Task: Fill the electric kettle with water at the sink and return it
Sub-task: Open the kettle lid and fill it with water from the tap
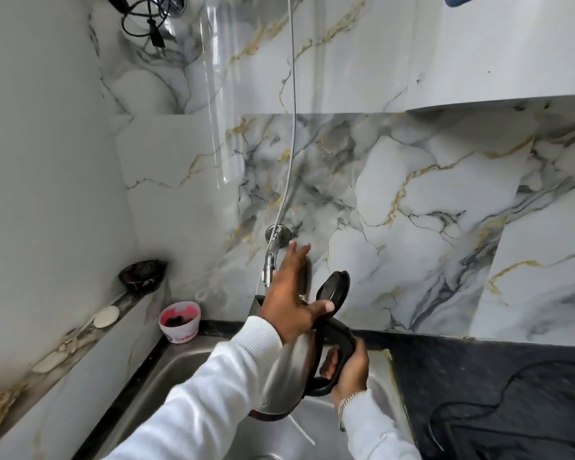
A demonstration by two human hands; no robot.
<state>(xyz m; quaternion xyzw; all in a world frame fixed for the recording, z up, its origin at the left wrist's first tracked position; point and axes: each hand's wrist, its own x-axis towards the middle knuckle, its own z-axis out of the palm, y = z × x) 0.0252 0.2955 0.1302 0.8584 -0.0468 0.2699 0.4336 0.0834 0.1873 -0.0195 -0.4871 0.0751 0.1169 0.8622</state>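
One steel kettle (287,376) held over the sink (193,370), tilted, its black lid (334,288) flipped up under the one wall tap (273,257). My right hand (347,370) has its fingers wrapped tight round the black handle (341,336). My left hand (291,293) lies across the kettle's top, fingers spread loose, thumb by the lid hinge; gripping nothing that I can see. One pink-and-white cup (180,322) stands at the sink's back corner. One dark bowl (142,273) on the ledge above it. Black tabletop (495,376) to the right.

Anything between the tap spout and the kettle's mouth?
Head view: the left hand covers that stretch between the tap and the kettle, lid open; water unseen.
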